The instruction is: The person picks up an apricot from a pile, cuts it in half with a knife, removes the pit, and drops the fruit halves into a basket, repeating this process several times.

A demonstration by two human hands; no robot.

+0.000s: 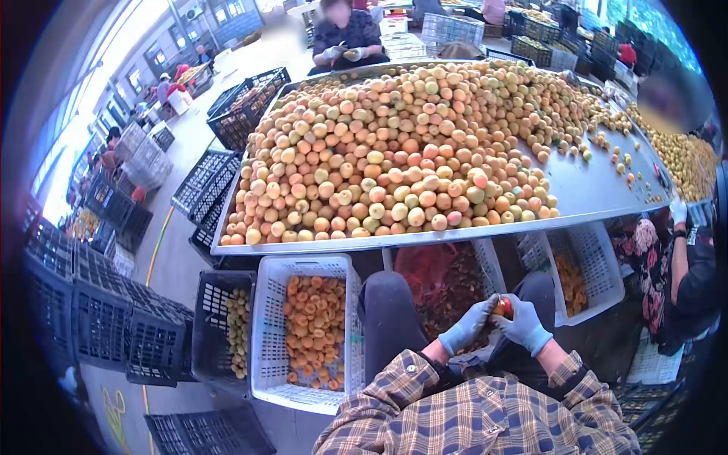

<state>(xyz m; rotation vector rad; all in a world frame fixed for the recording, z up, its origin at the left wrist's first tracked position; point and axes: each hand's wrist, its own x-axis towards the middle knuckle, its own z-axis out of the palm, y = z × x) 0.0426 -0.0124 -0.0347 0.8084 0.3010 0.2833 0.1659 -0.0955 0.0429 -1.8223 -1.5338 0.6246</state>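
Between my legs, my left hand (469, 326) and my right hand (525, 324), both in blue-grey gloves, meet around a small red apricot (503, 305). The fingers of both hands are closed on it; any small tool in them cannot be made out. Below the hands, a crate (489, 262) holds a red mesh bag (425, 265) and a heap of dark brown bits, perhaps pits. To the left, a white crate (263, 334) contains halved orange apricots (312, 322). A large pile of whole apricots (394, 152) covers much of the metal table (599, 186) ahead.
A black crate (216, 364) with greenish fruit stands at far left, near stacked dark crates (152, 326). Another white crate (603, 265) with orange pieces is at right. Across the table sits a person (345, 38) with gloved hands; another person's arm (680, 262) shows at right.
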